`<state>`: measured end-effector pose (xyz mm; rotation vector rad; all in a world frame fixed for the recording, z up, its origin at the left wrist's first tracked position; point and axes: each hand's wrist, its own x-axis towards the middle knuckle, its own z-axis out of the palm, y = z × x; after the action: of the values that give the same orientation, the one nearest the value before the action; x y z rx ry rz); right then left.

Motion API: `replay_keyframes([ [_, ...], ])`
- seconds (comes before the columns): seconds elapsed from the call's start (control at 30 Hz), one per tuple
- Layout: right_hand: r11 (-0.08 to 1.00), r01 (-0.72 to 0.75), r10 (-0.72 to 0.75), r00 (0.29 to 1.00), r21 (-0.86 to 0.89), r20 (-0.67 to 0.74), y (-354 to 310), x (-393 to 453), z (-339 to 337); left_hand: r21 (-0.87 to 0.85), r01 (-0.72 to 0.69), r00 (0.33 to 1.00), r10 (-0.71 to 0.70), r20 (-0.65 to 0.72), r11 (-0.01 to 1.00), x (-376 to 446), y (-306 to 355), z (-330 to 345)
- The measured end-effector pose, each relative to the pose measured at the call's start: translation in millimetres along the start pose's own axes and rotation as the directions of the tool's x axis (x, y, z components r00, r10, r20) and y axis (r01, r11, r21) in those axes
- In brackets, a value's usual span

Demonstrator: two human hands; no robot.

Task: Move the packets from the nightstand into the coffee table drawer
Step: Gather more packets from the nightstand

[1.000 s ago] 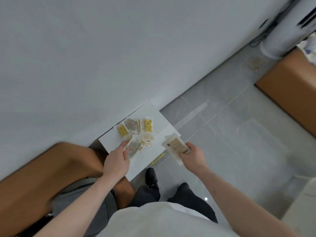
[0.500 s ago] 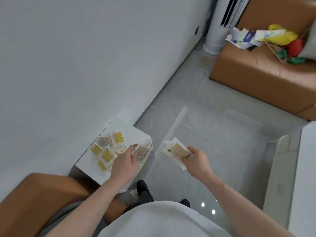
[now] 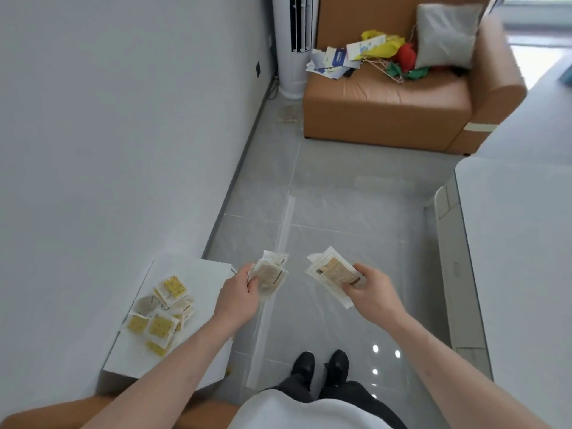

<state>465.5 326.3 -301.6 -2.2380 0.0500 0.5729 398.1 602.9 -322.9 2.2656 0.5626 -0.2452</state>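
A person stands on a grey tiled floor (image 3: 340, 187) running open between a white wall (image 3: 123, 119) and the coffee table (image 3: 520, 258), toward a brown sofa (image 3: 387, 100). The white nightstand (image 3: 198, 274), against the wall, holds loose packets (image 3: 159, 317) near its wall-side edge. Over the floor, well apart, the left hand (image 3: 238, 297) grips a few packets (image 3: 270, 274) and the right hand (image 3: 371, 289) grips a second stack (image 3: 332, 274).

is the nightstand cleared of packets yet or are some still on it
Not cleared. A pile of packets lies on the nightstand, while the left hand and right hand each hold packets out over the floor.
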Motion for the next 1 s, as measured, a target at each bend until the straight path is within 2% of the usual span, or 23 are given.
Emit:
replay_keyframes([
  [0.3,0.993,-0.079,0.089,0.988,0.085,-0.128,44.5,-55.5,-25.6,-0.123,-0.029,0.993,0.043,0.113,0.992,-23.9,44.7,37.4],
  [0.53,0.984,-0.081,0.116,0.967,0.16,-0.225,108.8,-117.4,-77.3,-0.188,-0.023,0.976,0.063,0.207,0.982,-67.8,96.6,100.6],
  [0.7,0.973,-0.092,0.152,0.944,0.21,-0.291,182.3,-187.3,-129.9,-0.311,0.062,0.95,0.04,0.311,0.948,-125.8,140.6,168.2],
  [0.87,0.971,-0.126,0.182,0.94,0.202,-0.289,261.7,-260.8,-182.7,-0.436,0.236,0.922,-0.058,0.383,0.869,-201.4,171.5,234.3],
  [1.0,0.966,-0.15,0.205,0.94,0.209,-0.273,302.1,-303.3,-216.6,-0.457,0.329,0.899,-0.126,0.419,0.827,-248.8,184.2,269.1],
])
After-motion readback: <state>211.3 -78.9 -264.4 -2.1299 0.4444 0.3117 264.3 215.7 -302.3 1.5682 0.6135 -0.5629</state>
